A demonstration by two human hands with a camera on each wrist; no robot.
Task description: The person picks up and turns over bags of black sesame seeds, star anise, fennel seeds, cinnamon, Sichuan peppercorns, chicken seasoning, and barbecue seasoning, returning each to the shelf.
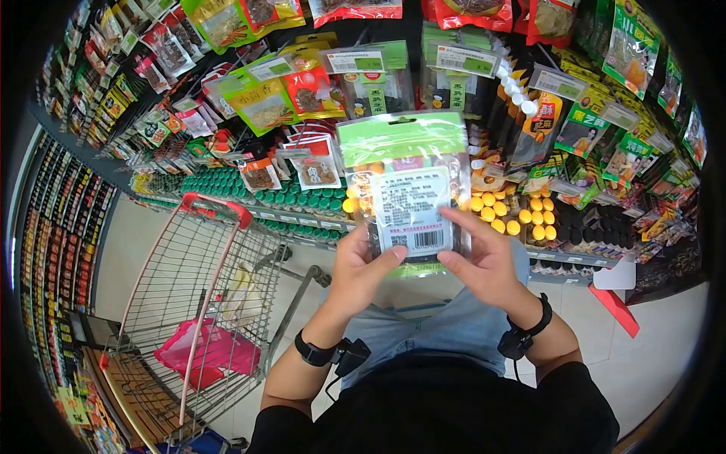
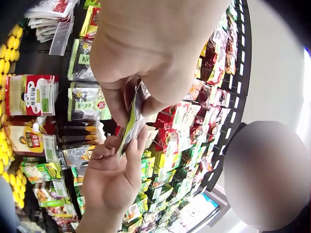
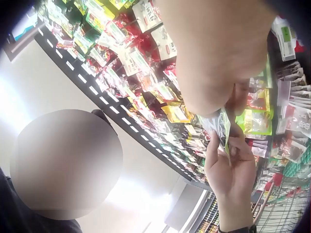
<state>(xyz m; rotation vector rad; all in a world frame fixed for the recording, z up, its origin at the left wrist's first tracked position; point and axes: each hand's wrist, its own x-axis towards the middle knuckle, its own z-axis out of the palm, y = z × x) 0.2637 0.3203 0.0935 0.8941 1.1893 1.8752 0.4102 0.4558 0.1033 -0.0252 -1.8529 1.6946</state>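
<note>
A clear food pouch (image 1: 411,198) with a green top band is held up between both hands in the head view. Its printed white label and barcode face the person. My left hand (image 1: 358,266) pinches the lower left edge, thumb on the front. On the lower right my right hand (image 1: 488,262) grips it the same way, its index finger lying across the label. Seen nearly edge-on in the left wrist view, the thin pouch (image 2: 135,118) sits between the fingers of both hands. The right wrist view also shows the pouch (image 3: 224,128) held from both sides.
A wire shopping cart (image 1: 204,295) with a red handle stands at the left, a pink bag (image 1: 208,352) inside. Ahead, racks of hanging packets (image 1: 378,83) reach close to the hands. Green-capped jars (image 1: 299,206) and yellow-capped bottles (image 1: 529,217) line the shelf below.
</note>
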